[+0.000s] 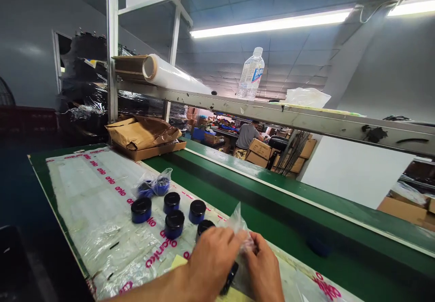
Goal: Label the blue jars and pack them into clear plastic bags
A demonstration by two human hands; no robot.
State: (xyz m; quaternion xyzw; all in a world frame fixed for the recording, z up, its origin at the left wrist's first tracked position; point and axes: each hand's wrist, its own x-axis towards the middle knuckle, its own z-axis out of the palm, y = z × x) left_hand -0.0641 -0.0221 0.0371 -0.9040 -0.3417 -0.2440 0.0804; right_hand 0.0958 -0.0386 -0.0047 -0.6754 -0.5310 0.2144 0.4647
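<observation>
My left hand (212,259) and my right hand (265,265) are close together at the near end of the bench, both closed on a thin clear plastic bag (237,222). The bag's corner sticks up above the fingers. A dark shiny piece (230,278) shows below, between the hands; whether it is inside the bag I cannot tell. Left of my hands stand several short round blue pieces with black tops, such as this one (174,223). One more (205,227) is partly hidden by my left hand. Behind them lie blue pieces in clear bags (161,185).
Plastic sheeting with pink print (102,202) covers the bench. A green conveyor belt (272,220) runs along the right side. Brown paper in a cardboard tray (146,143) sits at the far end. Overhead, a shelf holds a film roll (176,75) and a bottle (251,75). A person (248,136) sits beyond.
</observation>
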